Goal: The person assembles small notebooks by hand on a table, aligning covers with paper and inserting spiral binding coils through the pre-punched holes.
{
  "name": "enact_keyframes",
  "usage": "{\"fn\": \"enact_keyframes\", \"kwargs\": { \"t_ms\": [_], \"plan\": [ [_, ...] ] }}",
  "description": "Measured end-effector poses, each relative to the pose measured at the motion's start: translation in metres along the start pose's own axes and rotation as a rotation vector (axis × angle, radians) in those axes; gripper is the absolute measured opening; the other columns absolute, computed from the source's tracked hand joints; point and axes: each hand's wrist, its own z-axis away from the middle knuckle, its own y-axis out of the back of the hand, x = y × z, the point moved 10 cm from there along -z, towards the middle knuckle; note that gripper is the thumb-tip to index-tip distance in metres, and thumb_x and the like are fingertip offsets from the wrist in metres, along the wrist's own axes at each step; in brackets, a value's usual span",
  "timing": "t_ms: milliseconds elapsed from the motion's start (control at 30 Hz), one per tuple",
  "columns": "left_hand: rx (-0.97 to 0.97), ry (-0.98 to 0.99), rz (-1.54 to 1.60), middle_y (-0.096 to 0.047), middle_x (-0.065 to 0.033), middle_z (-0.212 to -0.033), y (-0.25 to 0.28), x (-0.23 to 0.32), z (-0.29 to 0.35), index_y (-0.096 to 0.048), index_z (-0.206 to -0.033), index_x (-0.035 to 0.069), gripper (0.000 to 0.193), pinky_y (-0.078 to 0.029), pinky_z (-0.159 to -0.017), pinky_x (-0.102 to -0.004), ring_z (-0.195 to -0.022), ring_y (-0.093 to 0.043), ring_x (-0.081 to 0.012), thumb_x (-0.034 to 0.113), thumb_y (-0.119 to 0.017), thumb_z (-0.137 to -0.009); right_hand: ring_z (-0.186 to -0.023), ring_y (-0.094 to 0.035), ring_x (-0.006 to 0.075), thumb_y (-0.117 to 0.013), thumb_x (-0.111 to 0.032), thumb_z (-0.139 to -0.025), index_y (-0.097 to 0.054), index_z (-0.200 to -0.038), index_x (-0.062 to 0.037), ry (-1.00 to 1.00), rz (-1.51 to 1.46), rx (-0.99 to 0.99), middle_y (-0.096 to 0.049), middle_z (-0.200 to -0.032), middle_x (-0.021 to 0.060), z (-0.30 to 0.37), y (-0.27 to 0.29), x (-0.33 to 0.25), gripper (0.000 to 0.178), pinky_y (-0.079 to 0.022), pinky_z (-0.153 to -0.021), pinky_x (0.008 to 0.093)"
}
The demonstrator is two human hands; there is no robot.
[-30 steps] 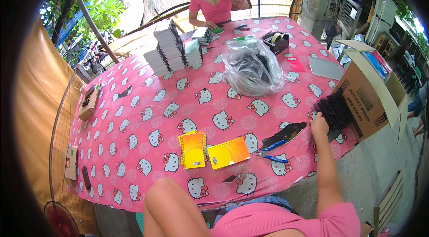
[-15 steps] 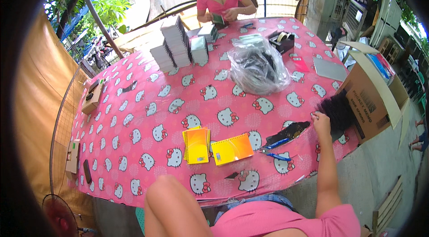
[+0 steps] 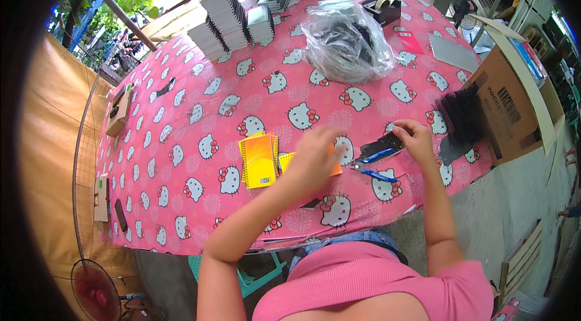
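Observation:
My left hand, smeared by motion, passes over a yellow-orange spiral notebook and hides much of it; its fingers cannot be made out. A small stack of similar yellow notebooks lies just left of it. My right hand is closed in a pinch at the right end of a dark, flat black piece; what the fingertips hold, if anything, is too small to tell. Blue-handled pliers lie spread on the table below that piece. A heap of black spiral binding coils sits right of my right hand.
A cardboard box stands at the right edge. Further back are a clear plastic bag of black items, a tape dispenser, a grey flat sheet and tall notebook stacks. Across the pink table, a person handles a green-covered notebook.
My left hand has come into view over the right-hand yellow notebook. My right hand has left the coil heap and moved to the black piece. The view has tilted downward.

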Motion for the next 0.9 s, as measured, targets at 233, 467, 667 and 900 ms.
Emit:
{"fn": "enact_keyframes", "kwargs": {
  "t_ms": [233,467,667,900],
  "plan": [
    [-0.183,0.685,0.065,-0.065,-0.0142,-0.098,-0.051,-0.158,0.031,-0.069,-0.101,0.005,0.030,-0.048,-0.085,-0.0381,-0.092,-0.063,-0.0290,0.026,-0.070,-0.081,-0.070,-0.062,0.0099,-0.066,-0.014,-0.085,-0.069,-0.105,-0.0020,-0.111,-0.174,-0.281,-0.069,-0.084,0.0072,0.027,-0.074,-0.020,0.023,-0.049,-0.063,0.0254],
    [0.096,0.271,-0.033,-0.066,-0.0094,-0.081,-0.011,-0.085,0.029,-0.070,-0.087,0.006,0.022,-0.042,-0.081,-0.0396,-0.079,-0.062,-0.0259,0.023,-0.075,-0.074,-0.070,-0.062,0.0097,-0.071,-0.007,-0.079,-0.069,-0.100,-0.0014,0.230,-0.096,-0.294,-0.066,-0.084,0.0064,0.031,-0.089,-0.077,0.023,-0.049,-0.064,0.0249],
    [0.366,0.061,-0.188,-0.069,-0.0062,-0.082,0.013,-0.030,0.044,-0.071,-0.089,0.009,0.021,-0.038,-0.089,-0.0368,-0.079,-0.064,-0.0202,0.022,-0.076,-0.074,-0.074,-0.063,0.0096,-0.072,-0.005,-0.077,-0.069,-0.097,-0.0006,-0.048,-0.337,-0.313,-0.066,-0.084,0.0039,0.035,-0.087,-0.046,0.021,-0.050,-0.067,0.0237],
    [0.486,0.048,-0.410,-0.067,-0.0021,-0.090,0.009,-0.018,0.061,-0.071,-0.086,0.015,0.015,-0.034,-0.093,-0.0414,-0.099,-0.057,-0.0223,0.027,-0.072,-0.077,-0.070,-0.062,0.0084,-0.070,-0.001,-0.077,-0.069,-0.096,0.0004,-0.153,-0.406,-0.307,-0.066,-0.084,0.0031,0.053,-0.074,-0.031,0.019,-0.051,-0.064,0.0229]
  ]
}}
